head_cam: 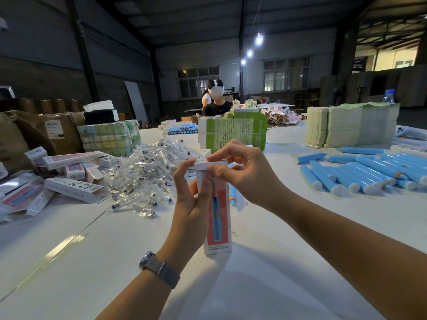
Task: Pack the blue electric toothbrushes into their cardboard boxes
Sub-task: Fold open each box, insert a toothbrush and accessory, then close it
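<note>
Hands are meeting at the top of an upright cardboard box (218, 218) standing on the white table (92, 262): the left hand (191, 199) is gripping its side while the right hand (240, 169) is pinching the white top flap closed. Blue toothbrushes (360, 172) are lying heaped to the right, well apart from it. Bagged brush heads (147, 176) and more boxes (71, 179) are lying to the left.

Bare table (97, 262) between flanking piles (143, 172)
</note>
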